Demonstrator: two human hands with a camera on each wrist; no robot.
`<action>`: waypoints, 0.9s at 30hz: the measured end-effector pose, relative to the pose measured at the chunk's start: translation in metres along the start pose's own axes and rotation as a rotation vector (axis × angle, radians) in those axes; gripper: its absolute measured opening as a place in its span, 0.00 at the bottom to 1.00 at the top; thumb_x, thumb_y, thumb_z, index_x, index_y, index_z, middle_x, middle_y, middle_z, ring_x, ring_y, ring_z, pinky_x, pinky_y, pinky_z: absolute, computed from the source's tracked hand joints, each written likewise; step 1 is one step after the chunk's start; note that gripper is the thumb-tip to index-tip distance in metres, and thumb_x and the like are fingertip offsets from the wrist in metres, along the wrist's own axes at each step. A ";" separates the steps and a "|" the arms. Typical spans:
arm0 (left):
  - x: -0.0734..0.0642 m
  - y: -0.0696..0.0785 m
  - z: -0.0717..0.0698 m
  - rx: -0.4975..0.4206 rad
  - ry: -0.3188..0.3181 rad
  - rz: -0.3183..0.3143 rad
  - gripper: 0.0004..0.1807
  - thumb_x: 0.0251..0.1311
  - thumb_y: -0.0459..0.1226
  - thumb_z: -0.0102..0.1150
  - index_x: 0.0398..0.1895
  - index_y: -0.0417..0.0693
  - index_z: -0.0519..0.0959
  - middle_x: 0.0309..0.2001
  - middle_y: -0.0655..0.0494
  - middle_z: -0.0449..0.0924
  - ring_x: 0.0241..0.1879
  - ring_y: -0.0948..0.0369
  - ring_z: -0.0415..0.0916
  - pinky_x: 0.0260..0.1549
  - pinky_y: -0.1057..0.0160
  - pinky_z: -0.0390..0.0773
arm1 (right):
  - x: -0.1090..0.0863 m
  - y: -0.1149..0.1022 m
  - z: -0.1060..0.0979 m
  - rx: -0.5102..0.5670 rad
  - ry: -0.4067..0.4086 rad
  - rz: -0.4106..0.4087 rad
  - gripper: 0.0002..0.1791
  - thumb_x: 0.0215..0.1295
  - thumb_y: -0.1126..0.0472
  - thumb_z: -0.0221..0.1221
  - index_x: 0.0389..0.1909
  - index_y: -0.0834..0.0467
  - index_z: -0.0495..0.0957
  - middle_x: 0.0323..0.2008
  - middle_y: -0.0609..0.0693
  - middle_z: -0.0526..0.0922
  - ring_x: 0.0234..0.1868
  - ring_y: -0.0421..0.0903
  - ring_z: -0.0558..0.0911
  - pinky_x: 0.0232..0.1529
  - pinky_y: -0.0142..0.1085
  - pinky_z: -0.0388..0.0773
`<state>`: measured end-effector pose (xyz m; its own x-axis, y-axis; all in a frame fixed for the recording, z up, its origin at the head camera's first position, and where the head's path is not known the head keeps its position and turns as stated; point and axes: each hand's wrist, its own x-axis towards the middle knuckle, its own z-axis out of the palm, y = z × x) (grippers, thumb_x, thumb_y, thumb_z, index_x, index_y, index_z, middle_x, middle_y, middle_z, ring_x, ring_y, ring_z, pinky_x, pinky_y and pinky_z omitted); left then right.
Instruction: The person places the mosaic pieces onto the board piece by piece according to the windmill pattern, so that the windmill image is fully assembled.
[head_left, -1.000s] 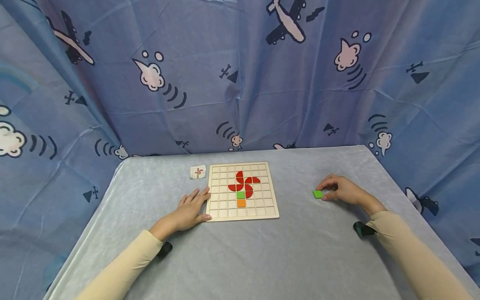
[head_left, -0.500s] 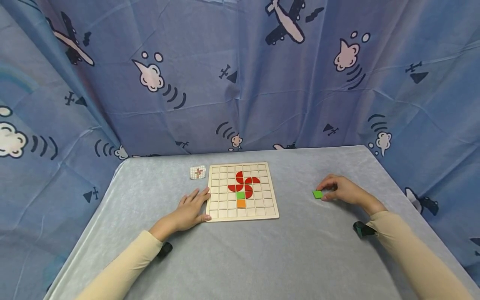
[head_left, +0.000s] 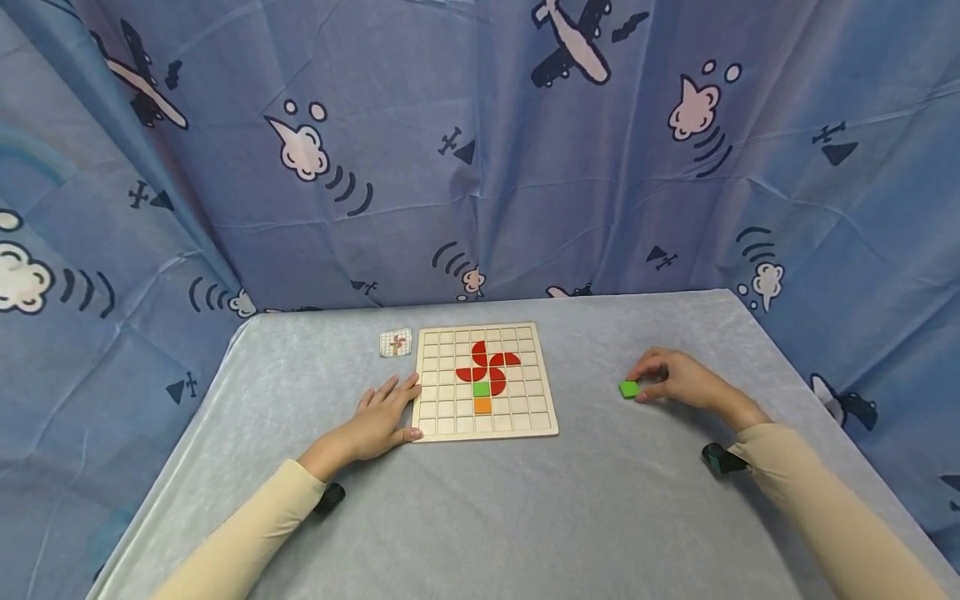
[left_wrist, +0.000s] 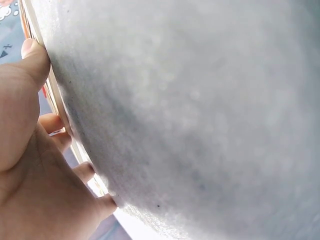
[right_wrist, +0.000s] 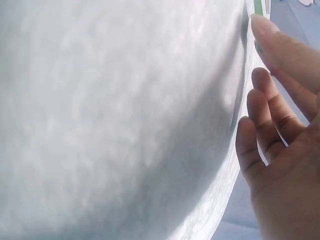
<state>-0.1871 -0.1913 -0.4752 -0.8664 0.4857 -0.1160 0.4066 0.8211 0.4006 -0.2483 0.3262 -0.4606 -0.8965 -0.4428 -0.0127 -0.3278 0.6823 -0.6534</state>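
Observation:
My left hand (head_left: 377, 422) lies spread on the cloth, its fingertips and thumb against the left edge of a square wooden grid board (head_left: 442, 423). In the left wrist view the same fingers line up along the board's edge (left_wrist: 59, 102). On the board, red quarter-round pieces (head_left: 497, 382) form a pinwheel, with a green square (head_left: 481, 389) and an orange square (head_left: 482, 406) in a column below. To the right, my right hand (head_left: 684, 381) pinches a green square tile (head_left: 628, 389) between thumb and fingers, low over the cloth.
A small pattern card (head_left: 395, 342) with a printed pinwheel lies beside the board's upper left corner. Grey cloth (head_left: 570, 508) covers the table. A blue printed curtain (head_left: 405, 225) hangs behind and at both sides.
My right hand has shifted slightly left together with the green tile. The left hand and the board stay as they were.

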 end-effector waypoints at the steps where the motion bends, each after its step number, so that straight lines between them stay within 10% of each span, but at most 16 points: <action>1: 0.000 0.000 0.000 0.001 0.000 0.000 0.42 0.67 0.52 0.56 0.77 0.43 0.54 0.81 0.46 0.44 0.79 0.38 0.40 0.69 0.27 0.45 | 0.000 -0.001 0.001 -0.006 0.005 -0.002 0.17 0.50 0.58 0.75 0.43 0.56 0.87 0.42 0.53 0.83 0.42 0.41 0.78 0.41 0.30 0.73; 27: 0.001 -0.002 -0.001 0.010 0.000 0.011 0.42 0.67 0.52 0.56 0.77 0.42 0.54 0.81 0.47 0.44 0.79 0.38 0.41 0.69 0.27 0.46 | 0.019 -0.056 0.057 0.086 0.071 -0.075 0.17 0.52 0.57 0.74 0.44 0.54 0.87 0.40 0.55 0.83 0.36 0.44 0.76 0.35 0.29 0.73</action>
<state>-0.1886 -0.1927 -0.4752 -0.8619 0.4948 -0.1115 0.4193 0.8187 0.3923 -0.2297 0.2462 -0.4673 -0.8903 -0.4462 0.0907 -0.3710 0.5953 -0.7128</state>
